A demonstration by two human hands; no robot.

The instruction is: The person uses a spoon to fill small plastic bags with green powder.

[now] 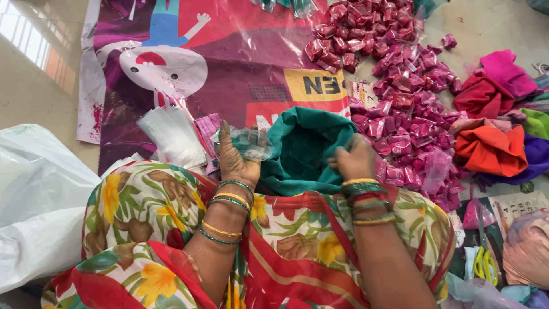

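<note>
From the head view, the person sits on the floor (34,86) with a floral cloth over the lap, both wrists stacked with bangles. The left hand (235,160) is raised with its back to the camera, and its grip is pinched on a small clear plastic pouch (250,143) that shows a trace of green inside; the pouch sits just above the left edge of the green cloth sack (303,151). That sack lies open right in front of the lap, between the two hands, its mouth rolled back over dark green powder. The right hand (355,160) rests at the sack's right rim, fingers curled down onto the cloth — whether they clasp anything I cannot tell, since the fingertips are hidden.

Just left of the left hand lies a stack of empty clear pouches (171,134) on a printed purple and red banner (229,63) spread over the floor. To the right of the sack spreads a big heap of filled pink packets (400,91), touching the sack's side. Further right sit bundles of cloth — red, magenta, orange (492,149) and purple. A white plastic bag (40,194) bulges at the far left, and yellow-handled scissors (485,264) lie at the lower right.
</note>
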